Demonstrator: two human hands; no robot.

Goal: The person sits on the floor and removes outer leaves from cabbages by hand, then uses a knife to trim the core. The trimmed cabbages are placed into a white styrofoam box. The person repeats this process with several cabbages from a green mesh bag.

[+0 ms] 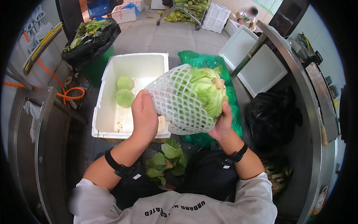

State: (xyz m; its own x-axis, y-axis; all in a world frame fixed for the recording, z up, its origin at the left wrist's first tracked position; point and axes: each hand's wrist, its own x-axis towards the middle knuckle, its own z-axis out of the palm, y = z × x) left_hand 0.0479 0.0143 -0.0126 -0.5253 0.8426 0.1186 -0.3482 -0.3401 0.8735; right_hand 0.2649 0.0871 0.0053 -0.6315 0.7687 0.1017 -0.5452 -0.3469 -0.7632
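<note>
A head of cabbage [209, 89] is partly covered by a white foam net sleeve [179, 103]. My left hand [145, 114] grips the gathered end of the net. At the other side, my right hand [223, 121] holds the cabbage from below right, near its bare stem end. Behind my left hand stands a white foam box [103, 112] with two pale green cabbages [124, 98] inside. Loose outer cabbage leaves [170, 156] lie on the floor between my legs. A green net sack [232, 103] lies behind and beneath the held cabbage.
A green bin with a black bag [92, 47] full of leaf scraps stands back left. White foam lids [260, 64] lean at the right, near a black plastic bag [271, 117]. Metal counters flank both sides. Farther back are a cart [190, 11] and a person [246, 16].
</note>
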